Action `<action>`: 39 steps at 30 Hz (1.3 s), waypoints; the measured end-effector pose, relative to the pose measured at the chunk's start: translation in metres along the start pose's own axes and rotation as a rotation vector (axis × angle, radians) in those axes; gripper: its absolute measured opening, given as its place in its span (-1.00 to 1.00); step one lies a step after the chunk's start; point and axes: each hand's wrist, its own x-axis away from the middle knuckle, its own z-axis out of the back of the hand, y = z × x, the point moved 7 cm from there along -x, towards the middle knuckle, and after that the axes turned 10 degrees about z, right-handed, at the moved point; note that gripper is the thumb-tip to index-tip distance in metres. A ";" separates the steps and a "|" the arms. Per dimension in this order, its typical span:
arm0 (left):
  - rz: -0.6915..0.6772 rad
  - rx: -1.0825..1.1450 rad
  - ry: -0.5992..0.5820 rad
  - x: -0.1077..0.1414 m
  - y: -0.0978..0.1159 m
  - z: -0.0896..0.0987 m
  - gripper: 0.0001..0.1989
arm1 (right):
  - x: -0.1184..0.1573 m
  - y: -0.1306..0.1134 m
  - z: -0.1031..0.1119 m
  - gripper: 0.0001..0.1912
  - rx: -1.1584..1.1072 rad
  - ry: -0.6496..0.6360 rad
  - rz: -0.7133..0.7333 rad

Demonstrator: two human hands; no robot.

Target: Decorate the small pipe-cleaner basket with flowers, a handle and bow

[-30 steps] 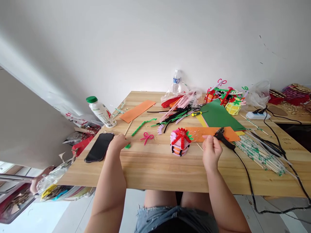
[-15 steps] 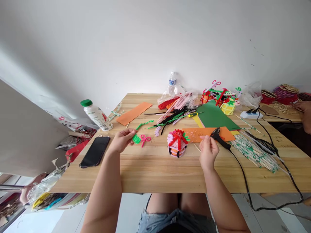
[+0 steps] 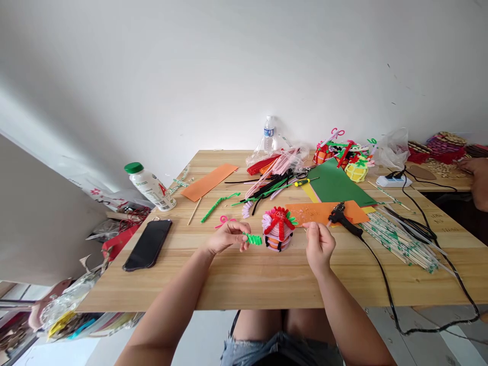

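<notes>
My left hand (image 3: 231, 237) pinches a short green coil of pipe cleaner (image 3: 254, 239) between thumb and fingers. Just right of it stands a small pipe-cleaner house (image 3: 279, 230) with a red top, pink and orange sides and black strips. On its other side, my right hand (image 3: 320, 245) is closed on a thin wooden stick (image 3: 305, 228), mostly hidden by the fingers. Behind my left hand lie a pink looped pipe cleaner (image 3: 224, 220), partly covered, and a longer green twisted pipe cleaner (image 3: 219, 205). A lilac coil (image 3: 247, 209) rests near the house.
A black glue gun (image 3: 345, 219) lies on orange card (image 3: 305, 212), its cord trailing right. A phone (image 3: 148, 245) and white bottle (image 3: 150, 187) stand left. Behind are loose pipe cleaners (image 3: 272, 185), a screwdriver (image 3: 302, 182) and green card (image 3: 335, 185). Another person's hand (image 3: 475, 168) shows far right.
My left hand has moved right, carrying the green coil from beside the pink loop to near the house. My right hand has shifted slightly left and down, still closed.
</notes>
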 end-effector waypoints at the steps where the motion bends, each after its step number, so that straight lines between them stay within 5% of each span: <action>1: 0.019 -0.016 -0.006 0.000 -0.001 0.003 -0.71 | 0.000 -0.001 0.000 -0.65 0.001 -0.002 0.001; 17: 0.214 -0.133 -0.145 0.008 -0.016 -0.005 -0.64 | 0.002 0.000 0.002 -0.63 -0.020 0.015 -0.038; 23: 0.163 -0.115 -0.182 0.009 -0.014 -0.021 -0.68 | 0.005 -0.022 0.004 -0.72 0.049 -0.034 0.124; 27: 0.134 -0.124 -0.209 0.009 -0.016 -0.041 -0.69 | 0.011 -0.041 -0.004 -0.75 0.025 -0.161 0.304; 31: 0.033 -0.186 -0.115 0.009 -0.016 -0.059 -0.69 | 0.031 -0.069 -0.036 -0.74 -0.125 -0.495 0.539; 39: -0.129 -0.314 -0.037 0.018 -0.011 -0.077 -0.66 | 0.038 -0.065 -0.055 -0.85 -0.157 -0.594 0.494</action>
